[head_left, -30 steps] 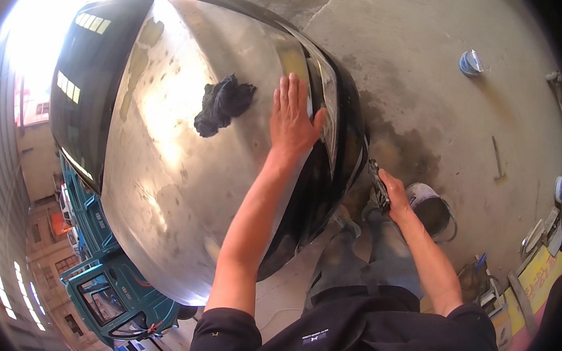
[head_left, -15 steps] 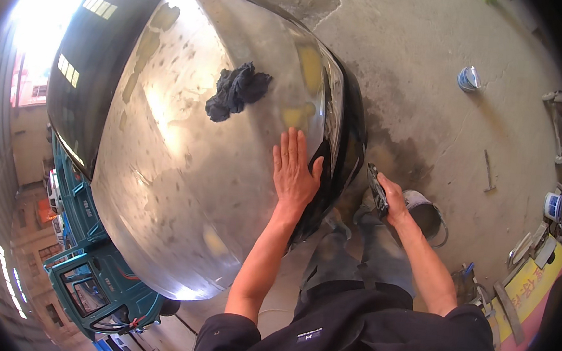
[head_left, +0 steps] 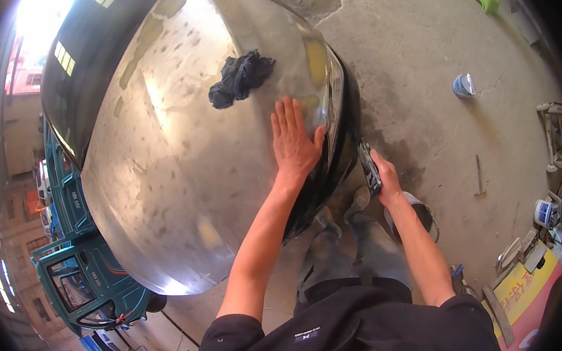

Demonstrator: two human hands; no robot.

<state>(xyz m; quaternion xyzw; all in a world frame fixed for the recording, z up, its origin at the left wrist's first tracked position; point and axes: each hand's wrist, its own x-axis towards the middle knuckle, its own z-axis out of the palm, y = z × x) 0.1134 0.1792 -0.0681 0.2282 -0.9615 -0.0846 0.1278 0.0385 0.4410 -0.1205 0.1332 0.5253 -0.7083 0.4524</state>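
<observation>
A car's bonnet (head_left: 184, 162), sanded to dull bare metal, fills the left and middle of the view. My left hand (head_left: 295, 142) lies flat on it near the front edge, fingers stretched out, thumb apart. Beside its fingertips shows a yellowish filler patch (head_left: 310, 102), partly covered by the hand. Another filler patch (head_left: 315, 62) is farther off, and a paler one (head_left: 210, 232) nearer me. My right hand (head_left: 386, 178) grips a dark, flat sanding block (head_left: 369, 168) with pale smears, held off the bonnet beside the bumper. A crumpled dark cloth (head_left: 241, 78) rests on the bonnet.
A bucket (head_left: 427, 215) stands on the floor below my right forearm. Farther right are a blue can (head_left: 463, 86), a thin hammer-like tool (head_left: 480, 176) and a white tub (head_left: 543, 212). A teal truck (head_left: 88, 279) is at the left, a yellow board (head_left: 524, 284) at the lower right.
My left hand has slid farther up the bonnet, its fingers now beside the filler patch and closer to the cloth. The right hand keeps its hold on the block. The view has shifted slightly.
</observation>
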